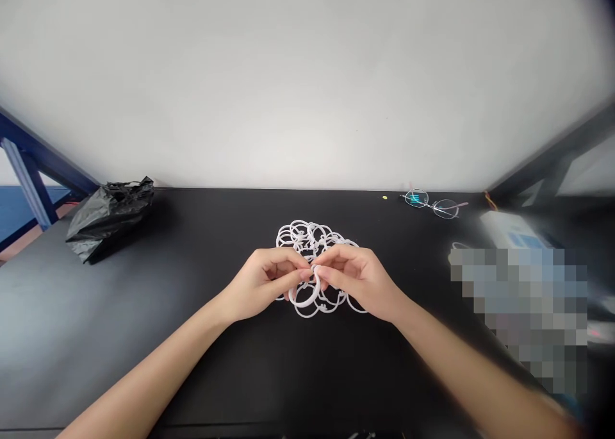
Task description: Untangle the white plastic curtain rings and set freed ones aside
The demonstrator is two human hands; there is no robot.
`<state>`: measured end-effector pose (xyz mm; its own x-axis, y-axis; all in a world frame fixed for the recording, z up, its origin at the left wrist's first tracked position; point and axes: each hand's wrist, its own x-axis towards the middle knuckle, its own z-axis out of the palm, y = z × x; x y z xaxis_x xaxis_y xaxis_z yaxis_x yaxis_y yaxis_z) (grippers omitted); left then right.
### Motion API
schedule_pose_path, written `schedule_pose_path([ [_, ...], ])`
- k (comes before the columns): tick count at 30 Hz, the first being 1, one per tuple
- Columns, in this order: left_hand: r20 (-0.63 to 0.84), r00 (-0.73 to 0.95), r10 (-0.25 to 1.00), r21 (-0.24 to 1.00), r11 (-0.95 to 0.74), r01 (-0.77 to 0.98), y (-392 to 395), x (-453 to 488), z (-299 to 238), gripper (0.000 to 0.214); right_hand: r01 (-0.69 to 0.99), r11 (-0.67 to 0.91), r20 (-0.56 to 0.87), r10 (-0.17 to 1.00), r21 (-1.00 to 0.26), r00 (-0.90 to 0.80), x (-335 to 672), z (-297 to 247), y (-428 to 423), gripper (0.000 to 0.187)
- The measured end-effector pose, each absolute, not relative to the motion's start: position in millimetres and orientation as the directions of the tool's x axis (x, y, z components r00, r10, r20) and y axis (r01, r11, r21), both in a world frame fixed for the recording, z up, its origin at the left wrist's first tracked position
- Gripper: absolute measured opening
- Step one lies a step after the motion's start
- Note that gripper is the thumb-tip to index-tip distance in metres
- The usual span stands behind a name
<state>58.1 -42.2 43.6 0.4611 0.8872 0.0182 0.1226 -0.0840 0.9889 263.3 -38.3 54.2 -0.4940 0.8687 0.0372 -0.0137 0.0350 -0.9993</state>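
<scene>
My left hand and my right hand meet over the middle of the black table. Between thumb and fingers, both pinch the top of one white plastic ring, which hangs toward me. Their fingertips nearly touch and hide the part of the ring where they grip. Behind and below the hands lies a loose pile of similar thin white rings with small clasp-like ends. Several rings of that pile are partly covered by my fingers.
A crumpled black plastic bag sits at the back left of the table. Eyeglasses lie at the back right, with a small yellow bit beside them. A white box and a pixelated area are at the right.
</scene>
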Motion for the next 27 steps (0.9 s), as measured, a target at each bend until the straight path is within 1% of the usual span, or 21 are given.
schedule_pose_path([
  [3, -0.011, 0.446, 0.895, 0.994, -0.038, 0.1, -47, 60, 44, 0.025, -0.042, 0.004, 0.024, 0.877, -0.999, -0.48, 262, 52, -38, 0.013],
  [5, -0.022, 0.446, 0.895, 0.995, -0.024, 0.097, -50, 61, 42, 0.028, -0.042, 0.025, 0.041, 0.892, -0.999, -0.45, 260, 49, -40, 0.012],
  [8, 0.02, 0.466, 0.885, 0.992, -0.075, 0.1, -53, 62, 40, 0.035, -0.021, 0.15, 0.149, 0.939, -0.988, -0.31, 256, 43, -44, 0.007],
  [10, 0.043, 0.452, 0.891, 0.984, -0.116, 0.135, -54, 62, 39, 0.038, 0.016, 0.26, 0.25, 0.941, -0.965, -0.227, 254, 38, -47, 0.002],
  [13, 0.01, 0.4, 0.916, 0.98, -0.089, 0.179, -55, 63, 39, 0.04, 0.041, 0.373, 0.358, 0.911, -0.927, -0.204, 253, 31, -50, 0.006],
  [15, -0.007, 0.378, 0.926, 0.991, -0.042, 0.123, -54, 64, 40, 0.036, 0.033, 0.408, 0.394, 0.897, -0.912, -0.202, 253, 29, -50, 0.01],
  [20, -0.025, 0.413, 0.91, 0.994, 0.065, -0.084, -51, 63, 41, 0.033, -0.01, 0.428, 0.421, 0.885, -0.904, -0.197, 253, 29, -51, 0.016],
  [27, -0.011, 0.337, 0.941, 0.982, 0.074, -0.174, -48, 61, 41, 0.027, -0.119, 0.313, 0.332, 0.924, -0.942, -0.19, 250, 29, -50, 0.02],
])
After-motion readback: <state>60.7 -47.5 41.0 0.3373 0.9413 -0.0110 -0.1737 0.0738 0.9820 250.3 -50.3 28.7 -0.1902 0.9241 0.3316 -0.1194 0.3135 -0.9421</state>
